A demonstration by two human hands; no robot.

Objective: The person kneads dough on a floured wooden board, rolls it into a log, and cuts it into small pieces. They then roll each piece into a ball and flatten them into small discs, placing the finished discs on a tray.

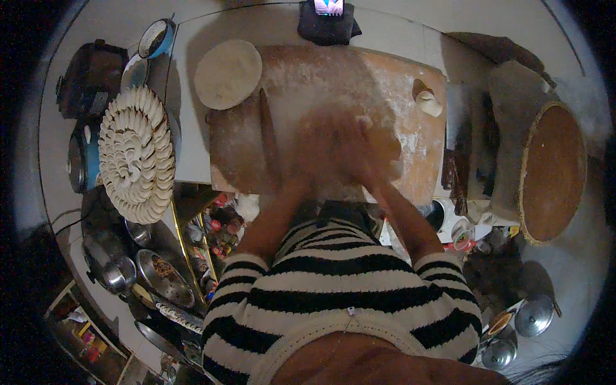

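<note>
My left hand [313, 151] and my right hand [356, 154] are close together over the middle of a floured wooden board [423, 149]. Both are badly blurred, so I cannot make out their fingers or anything between them. Left of my hands is a dark, narrow strip, either a stick or a shadow. At the board's upper left corner rests a pale round flat disc [228, 74], overhanging the edge. Toward the upper right lies a small pale lump of dough [428, 104]. White flour streaks the board's right side.
On the left, a round tray holds shaped dumplings [137, 156] in overlapping rings. Below it sits a metal bowl of brown filling [164, 276]. A phone [329, 6] rests against a dark cloth-covered object [327, 26] beyond the board. A round brown lid or tray [553, 173] stands far right.
</note>
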